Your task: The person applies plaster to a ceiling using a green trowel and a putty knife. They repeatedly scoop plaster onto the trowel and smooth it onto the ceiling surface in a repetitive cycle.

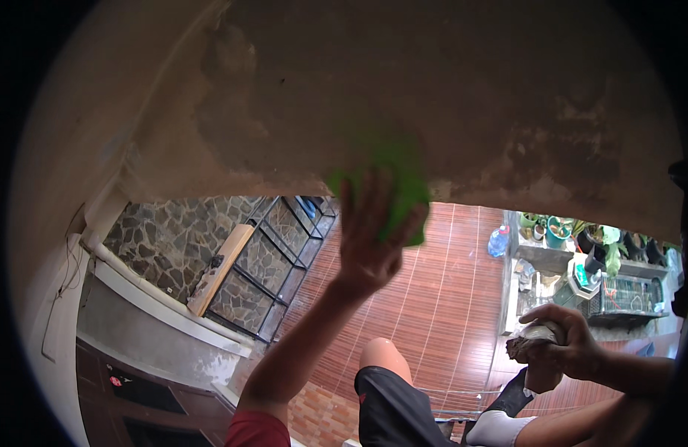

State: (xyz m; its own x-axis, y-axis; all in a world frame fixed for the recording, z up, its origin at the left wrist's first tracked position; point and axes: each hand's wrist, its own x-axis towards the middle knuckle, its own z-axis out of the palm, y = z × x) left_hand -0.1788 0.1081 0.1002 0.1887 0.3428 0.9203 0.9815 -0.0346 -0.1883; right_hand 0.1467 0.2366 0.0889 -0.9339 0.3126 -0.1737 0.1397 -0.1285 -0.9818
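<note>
My left hand (374,231) presses a thin green sheet (411,186) against a stained, patchy plaster surface (433,97). Motion smears the sheet, so I cannot tell whether it is cloth, paper or a pad. The fingers lie spread across it, and the sheet's edges stick out past them. At the lower right, my right hand (575,346) is closed round a crumpled whitish plastic bag (541,339) with a dark brown, ragged end. What the bag holds is hidden. This hand stays apart from the plaster, above my right leg.
Far below lies a reddish striped tile floor (441,290). A black metal frame (277,268) and a wooden board (221,268) stand left, beside a stone-patterned wall (165,238). Potted plants (560,231), a dark crate (631,298) and a blue plastic bottle (499,242) are at right.
</note>
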